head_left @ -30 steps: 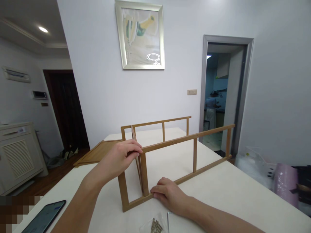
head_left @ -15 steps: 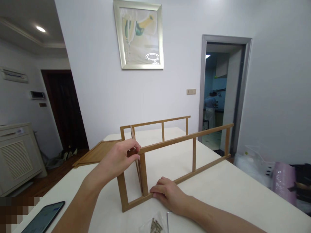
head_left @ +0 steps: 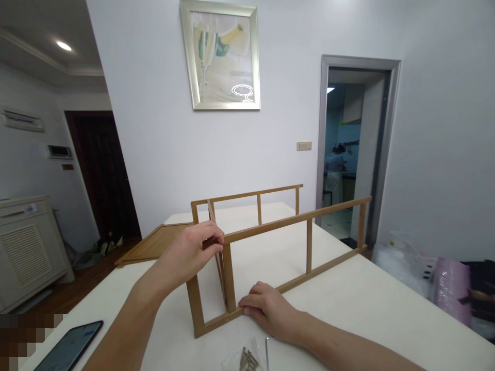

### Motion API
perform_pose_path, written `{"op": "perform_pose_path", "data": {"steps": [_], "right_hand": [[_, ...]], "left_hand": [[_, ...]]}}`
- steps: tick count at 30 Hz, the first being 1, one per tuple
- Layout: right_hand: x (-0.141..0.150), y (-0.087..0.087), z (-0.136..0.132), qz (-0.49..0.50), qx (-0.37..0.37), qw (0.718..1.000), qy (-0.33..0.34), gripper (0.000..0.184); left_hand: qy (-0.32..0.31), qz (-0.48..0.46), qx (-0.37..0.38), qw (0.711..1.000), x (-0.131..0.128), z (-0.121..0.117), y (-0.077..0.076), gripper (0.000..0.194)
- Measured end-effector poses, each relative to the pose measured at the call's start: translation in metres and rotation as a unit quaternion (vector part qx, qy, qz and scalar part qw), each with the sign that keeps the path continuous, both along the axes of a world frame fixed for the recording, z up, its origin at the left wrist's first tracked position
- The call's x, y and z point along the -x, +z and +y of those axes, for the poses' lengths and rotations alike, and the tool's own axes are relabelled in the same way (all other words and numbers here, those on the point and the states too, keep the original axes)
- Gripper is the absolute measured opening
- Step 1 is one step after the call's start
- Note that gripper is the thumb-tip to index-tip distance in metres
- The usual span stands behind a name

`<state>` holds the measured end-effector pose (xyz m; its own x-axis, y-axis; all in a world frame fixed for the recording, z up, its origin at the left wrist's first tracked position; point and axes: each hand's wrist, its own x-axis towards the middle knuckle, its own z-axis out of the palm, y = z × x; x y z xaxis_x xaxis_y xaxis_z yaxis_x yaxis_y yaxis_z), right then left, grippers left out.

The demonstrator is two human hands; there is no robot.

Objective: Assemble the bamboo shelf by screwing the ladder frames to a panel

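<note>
A wooden rack frame [head_left: 308, 247] stands on its long edge on the white table [head_left: 340, 299], its near side like a ladder with several crosspieces. A matching side frame [head_left: 259, 208] stands behind it, with a thin panel [head_left: 219, 270] seen edge-on between the two at the left end. My left hand [head_left: 201, 239] pinches the near frame's upper rail beside that panel. Around the lower rail, just right of the upright, my right hand [head_left: 268, 309] has its fingers closed. A bag of screws [head_left: 247, 358] and a hex key [head_left: 267, 350] lie in front.
Flat wooden panels [head_left: 158, 241] lie at the table's left edge. A phone [head_left: 69, 345] rests at the lower left. Wrapped packages [head_left: 450, 291] stand on the right beyond the table. Through the doorway a person [head_left: 334, 167] is in another room.
</note>
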<state>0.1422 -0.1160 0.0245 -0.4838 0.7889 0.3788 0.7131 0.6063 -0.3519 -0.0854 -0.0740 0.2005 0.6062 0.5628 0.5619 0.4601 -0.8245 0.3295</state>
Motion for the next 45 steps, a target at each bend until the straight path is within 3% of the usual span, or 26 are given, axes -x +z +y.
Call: {"op": "perform_pose_path", "data": {"steps": [14, 26, 30, 45], "right_hand": [[0.0002, 0.0006, -0.0014, 0.004, 0.002, 1.0, 0.0, 0.028], [-0.0004, -0.0015, 0.0003, 0.004, 0.0, 1.0, 0.004, 0.027], [-0.0002, -0.0014, 0.0, 0.006, -0.001, 1.0, 0.002, 0.027], [-0.0009, -0.0041, 0.0004, 0.013, -0.005, 1.0, 0.0, 0.026]], "left_hand": [[-0.009, 0.012, 0.006, 1.0, 0.001, -0.0002, 0.0007, 0.02], [0.016, -0.008, 0.046, 0.999, 0.0014, -0.0003, -0.0018, 0.01], [0.022, 0.002, 0.031, 0.999, 0.0005, -0.0004, -0.0009, 0.004], [-0.002, 0.013, 0.005, 1.0, 0.0015, 0.0006, -0.0003, 0.015]]}}
